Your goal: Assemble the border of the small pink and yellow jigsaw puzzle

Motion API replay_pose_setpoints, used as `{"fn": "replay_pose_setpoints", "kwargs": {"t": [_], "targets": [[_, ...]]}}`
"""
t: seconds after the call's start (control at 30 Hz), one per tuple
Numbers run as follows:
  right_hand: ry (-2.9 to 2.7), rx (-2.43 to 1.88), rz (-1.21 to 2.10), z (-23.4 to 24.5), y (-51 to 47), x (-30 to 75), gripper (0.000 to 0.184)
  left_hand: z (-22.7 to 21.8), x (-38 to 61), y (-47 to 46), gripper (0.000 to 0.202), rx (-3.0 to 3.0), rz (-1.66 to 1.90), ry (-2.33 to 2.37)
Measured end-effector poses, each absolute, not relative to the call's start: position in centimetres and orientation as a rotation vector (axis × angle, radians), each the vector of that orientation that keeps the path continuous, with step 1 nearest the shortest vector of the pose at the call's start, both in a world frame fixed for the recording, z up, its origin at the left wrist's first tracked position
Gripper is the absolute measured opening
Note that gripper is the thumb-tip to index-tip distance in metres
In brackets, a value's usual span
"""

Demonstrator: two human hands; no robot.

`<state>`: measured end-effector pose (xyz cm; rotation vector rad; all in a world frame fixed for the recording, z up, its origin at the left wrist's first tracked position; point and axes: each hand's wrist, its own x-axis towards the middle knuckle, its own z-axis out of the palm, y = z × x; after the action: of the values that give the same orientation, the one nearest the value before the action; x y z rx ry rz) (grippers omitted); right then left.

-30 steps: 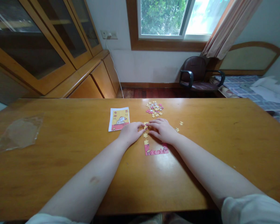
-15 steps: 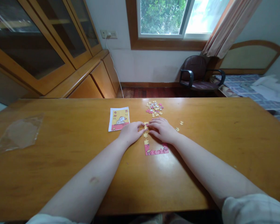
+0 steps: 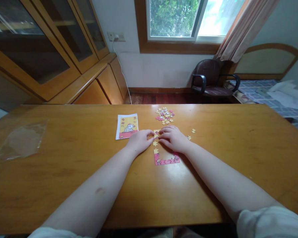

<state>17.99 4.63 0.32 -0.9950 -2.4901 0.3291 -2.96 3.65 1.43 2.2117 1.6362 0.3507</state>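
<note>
Small yellow jigsaw pieces (image 3: 156, 135) lie in a column on the table between my hands. My left hand (image 3: 140, 141) is at their left side, its curled finger and thumb closed against the edge of a puzzle piece. From the right, my right hand (image 3: 173, 138) reaches over with its fingers stretched and slightly apart, the tips close to the same pieces; whether they touch is unclear. Below is a lone yellow piece (image 3: 155, 143), then a joined pink border (image 3: 167, 161) that forms the bottom and lower sides of a frame. My right hand hides part of the area inside.
A heap of loose pieces (image 3: 165, 115) lies beyond my hands. Two stray pieces (image 3: 193, 131) are right of my right hand. The reference picture (image 3: 127, 126) lies left of the pieces, and a clear plastic bag (image 3: 22, 142) at far left on the wooden table (image 3: 76, 132).
My right hand's fingertips have drawn back slightly to the right, showing more of the yellow pieces. My left hand stays nearly where it was.
</note>
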Motion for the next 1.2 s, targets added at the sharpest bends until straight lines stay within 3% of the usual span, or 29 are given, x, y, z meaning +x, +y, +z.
{"fn": "replay_pose_setpoints", "kwargs": {"t": [1.2], "targets": [[-2.495, -1.004, 0.326, 0.33, 4.63, 17.86, 0.020, 1.66, -2.80, 3.59, 0.021, 2.185, 0.347, 1.659]]}}
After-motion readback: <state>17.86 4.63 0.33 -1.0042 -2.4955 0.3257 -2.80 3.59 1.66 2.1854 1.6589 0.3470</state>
